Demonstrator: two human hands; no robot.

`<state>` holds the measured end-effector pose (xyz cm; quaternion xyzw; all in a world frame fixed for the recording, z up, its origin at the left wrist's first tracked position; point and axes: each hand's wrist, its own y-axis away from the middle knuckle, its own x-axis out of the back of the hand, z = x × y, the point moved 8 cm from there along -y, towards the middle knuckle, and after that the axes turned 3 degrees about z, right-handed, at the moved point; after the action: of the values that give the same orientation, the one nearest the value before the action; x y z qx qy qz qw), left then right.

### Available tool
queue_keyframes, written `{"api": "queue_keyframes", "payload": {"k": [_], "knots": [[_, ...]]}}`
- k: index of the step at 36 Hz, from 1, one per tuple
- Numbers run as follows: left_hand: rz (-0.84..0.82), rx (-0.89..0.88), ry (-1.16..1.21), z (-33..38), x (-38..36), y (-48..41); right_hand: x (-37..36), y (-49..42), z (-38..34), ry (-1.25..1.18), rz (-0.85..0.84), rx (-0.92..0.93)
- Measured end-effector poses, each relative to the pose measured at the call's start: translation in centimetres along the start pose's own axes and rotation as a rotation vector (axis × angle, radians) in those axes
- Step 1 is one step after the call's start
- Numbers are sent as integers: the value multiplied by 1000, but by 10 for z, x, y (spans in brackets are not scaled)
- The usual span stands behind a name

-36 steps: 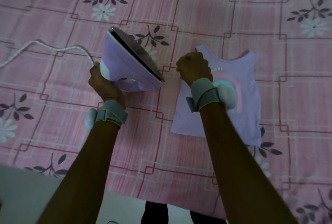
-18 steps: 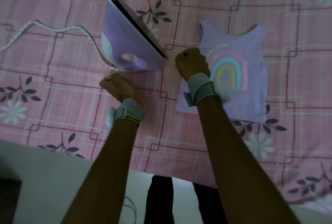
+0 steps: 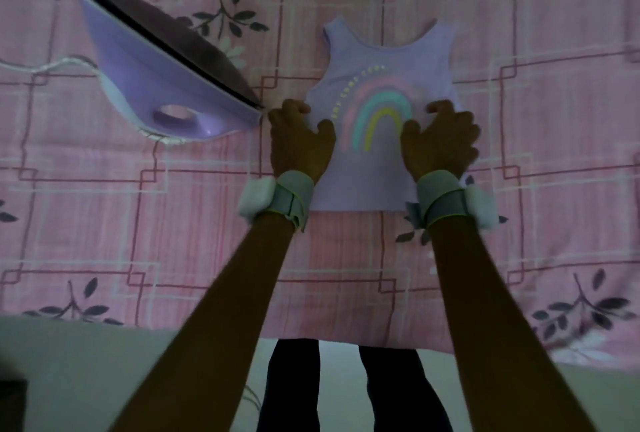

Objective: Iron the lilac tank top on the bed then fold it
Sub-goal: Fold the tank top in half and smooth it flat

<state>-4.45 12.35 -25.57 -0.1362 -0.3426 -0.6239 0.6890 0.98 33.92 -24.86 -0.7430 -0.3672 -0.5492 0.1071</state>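
Observation:
The lilac tank top [image 3: 381, 172], with a rainbow print on its chest, lies flat and face up on the pink patterned bed sheet [image 3: 173, 224], neck away from me. My left hand [image 3: 299, 144] sits on its left side edge, thumb on the fabric and fingers curled around the edge. My right hand [image 3: 441, 141] mirrors this on the right side edge. The purple iron [image 3: 145, 85] stands on its heel to the left of the top, soleplate tilted up and facing right. Its tip is close to my left hand, and no hand holds it.
The iron's white cord [image 3: 45, 66] runs off to the left across the sheet. The near edge of the bed [image 3: 207, 331] crosses the lower part of the view, with pale floor and my dark trouser legs [image 3: 291, 390] below it.
My left hand let go of the iron, which now stands alone, and moved right onto the top's left edge. My right fist opened and shifted to the top's right edge.

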Motion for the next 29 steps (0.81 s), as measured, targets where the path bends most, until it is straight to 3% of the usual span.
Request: {"api": "queue_keyframes", "payload": {"k": [6,14,25,29], "knots": [[-1,49,-193,0,-9,-22,3,-37,34,-11,-43,-76],[13,208,-65,-19,-20,-24,-6,-56,28,-225,-161,-39],[331,-33,354,68,42,-37,89,-72,-7,-685,195,18],[369,-73,473,73,57,-22,104,-60,-6,-677,267,45]]}}
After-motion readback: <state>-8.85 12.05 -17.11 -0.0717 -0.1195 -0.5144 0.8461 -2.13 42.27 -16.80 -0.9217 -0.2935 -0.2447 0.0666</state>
